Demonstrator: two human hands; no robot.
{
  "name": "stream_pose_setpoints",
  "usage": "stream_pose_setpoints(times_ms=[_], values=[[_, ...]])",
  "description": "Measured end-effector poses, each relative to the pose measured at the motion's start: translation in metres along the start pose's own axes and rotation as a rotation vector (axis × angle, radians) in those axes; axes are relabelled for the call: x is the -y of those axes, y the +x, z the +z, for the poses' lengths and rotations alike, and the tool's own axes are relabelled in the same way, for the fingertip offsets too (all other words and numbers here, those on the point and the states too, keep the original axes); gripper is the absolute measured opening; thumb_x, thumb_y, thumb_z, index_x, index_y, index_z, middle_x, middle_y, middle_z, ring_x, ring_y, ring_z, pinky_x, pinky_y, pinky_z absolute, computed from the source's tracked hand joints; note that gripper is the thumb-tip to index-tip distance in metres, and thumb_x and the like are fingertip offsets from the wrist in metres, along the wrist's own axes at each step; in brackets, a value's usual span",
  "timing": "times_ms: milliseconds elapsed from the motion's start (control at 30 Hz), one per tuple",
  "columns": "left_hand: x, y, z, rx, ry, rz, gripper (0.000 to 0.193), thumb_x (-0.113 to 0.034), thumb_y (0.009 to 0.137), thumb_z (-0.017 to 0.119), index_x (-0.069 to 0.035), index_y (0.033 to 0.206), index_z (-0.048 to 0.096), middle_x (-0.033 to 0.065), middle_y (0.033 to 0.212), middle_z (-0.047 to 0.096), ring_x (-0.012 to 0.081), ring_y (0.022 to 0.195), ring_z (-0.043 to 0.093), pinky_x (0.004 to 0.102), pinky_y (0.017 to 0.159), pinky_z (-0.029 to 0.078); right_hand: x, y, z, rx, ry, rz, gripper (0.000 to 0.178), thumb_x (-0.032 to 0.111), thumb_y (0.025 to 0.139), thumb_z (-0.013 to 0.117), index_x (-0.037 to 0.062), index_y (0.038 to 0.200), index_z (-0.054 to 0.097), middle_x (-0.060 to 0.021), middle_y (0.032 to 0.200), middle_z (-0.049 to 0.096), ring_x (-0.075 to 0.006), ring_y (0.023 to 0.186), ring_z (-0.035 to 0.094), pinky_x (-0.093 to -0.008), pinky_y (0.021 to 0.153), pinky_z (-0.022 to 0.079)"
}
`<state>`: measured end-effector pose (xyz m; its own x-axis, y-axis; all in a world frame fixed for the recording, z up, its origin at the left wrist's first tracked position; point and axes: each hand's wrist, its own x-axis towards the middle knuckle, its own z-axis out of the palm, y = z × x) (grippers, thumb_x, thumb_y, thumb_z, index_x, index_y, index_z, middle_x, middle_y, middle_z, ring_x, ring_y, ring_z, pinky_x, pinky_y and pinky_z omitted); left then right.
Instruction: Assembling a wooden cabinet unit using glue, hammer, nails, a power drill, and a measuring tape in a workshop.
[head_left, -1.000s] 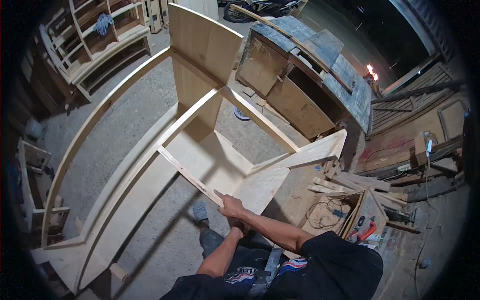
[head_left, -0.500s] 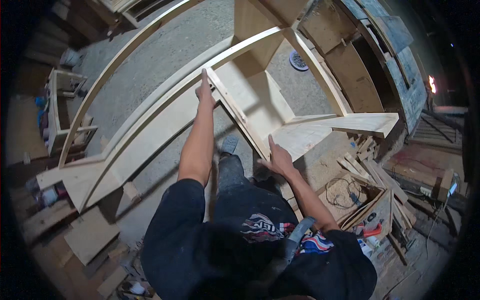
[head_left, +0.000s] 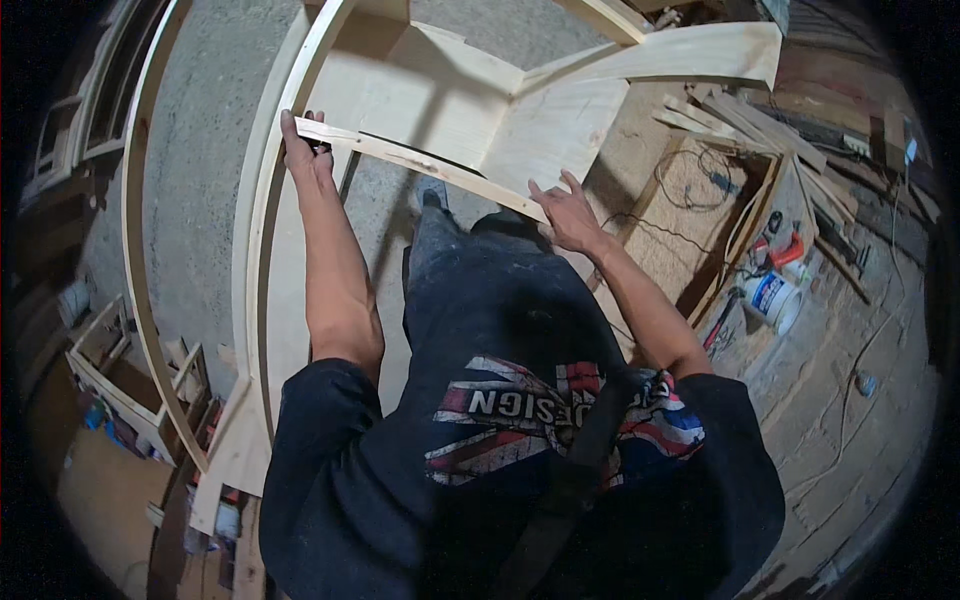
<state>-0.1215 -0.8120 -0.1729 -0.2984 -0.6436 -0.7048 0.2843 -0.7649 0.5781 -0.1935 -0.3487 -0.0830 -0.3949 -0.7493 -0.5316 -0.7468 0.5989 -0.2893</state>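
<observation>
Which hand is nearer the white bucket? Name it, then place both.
Your right hand. It is left of the white bucket, across the open box from it, at the right end of the wooden strip; the left hand is farther left, at the strip's other end.

Black short-sleeved T-shirt (head_left: 520, 335), red-white-blue chest print (head_left: 530, 410), dark dusty trousers (head_left: 436, 250)

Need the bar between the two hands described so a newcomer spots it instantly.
Start at the large pale wooden frame across the upper half, beyond the black shirt. Between the left hand and the right hand, the bar slopes down to the right. Unlike the long, bowed rail to its left, it is short, nearly straight, and has a hand at each end.
</observation>
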Motion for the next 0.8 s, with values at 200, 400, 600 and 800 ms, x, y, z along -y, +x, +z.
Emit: stream_pose_setpoints(times_ms=[200, 400, 600, 800], values=[[0.004, 0.001, -0.003, 0.055, -0.003, 0.014, 0.072, -0.040, 0.082, 0.081, -0.006, 0.136, 0.047, 0.0149, 0.120, 0.060, 0.0317, 0.111, 0.063, 0.0432, 0.096, 0.055, -0.001, 0.002, -0.006, -0.032, 0.060, -0.003, 0.084, 0.021, 0.077, 0.075, -0.0012, 0.147, 0.035, -0.0161, 0.115, 0.067, -0.0290, 0.117, 0.059, -0.0506, 0.122, 0.017], [-0.015, -0.029, 0.000, -0.109, 0.470, -0.017, 0.063, -0.054, 0.092, 0.064, -0.004, 0.130, 0.058, 0.0110, 0.115, 0.068, 0.0273, 0.094, 0.068, 0.0433, 0.081, 0.054, -0.006, -0.036, -0.003, -0.481, 0.237, 0.020, 0.090, 0.028, 0.075, 0.081, 0.0028, 0.148, 0.035, -0.0188, 0.136, 0.056, -0.0324, 0.134, 0.047, -0.0489, 0.122, 0.019], [0.028, -0.140, 0.019, 0.505, 1.392, 0.646, 0.041, -0.041, 0.095, 0.063, -0.001, 0.094, 0.073, 0.0102, 0.081, 0.073, 0.0212, 0.074, 0.069, 0.0335, 0.073, 0.053, 0.007, -0.094, 0.057, -0.623, 0.842, 0.830, 0.074, 0.035, 0.085, 0.076, -0.0018, 0.142, 0.046, -0.0205, 0.140, 0.053, -0.0342, 0.129, 0.052, -0.0411, 0.109, 0.040], [0.185, -0.210, 0.102, 1.663, 2.121, 0.592, 0.057, -0.059, 0.084, 0.066, -0.008, 0.110, 0.073, 0.0141, 0.095, 0.074, 0.0332, 0.087, 0.071, 0.0422, 0.081, 0.054, 0.058, -0.038, 0.109, -0.807, 1.512, 0.692, 0.080, 0.031, 0.083, 0.078, -0.0052, 0.144, 0.041, -0.0251, 0.138, 0.055, -0.0328, 0.124, 0.057, -0.0400, 0.105, 0.044]])
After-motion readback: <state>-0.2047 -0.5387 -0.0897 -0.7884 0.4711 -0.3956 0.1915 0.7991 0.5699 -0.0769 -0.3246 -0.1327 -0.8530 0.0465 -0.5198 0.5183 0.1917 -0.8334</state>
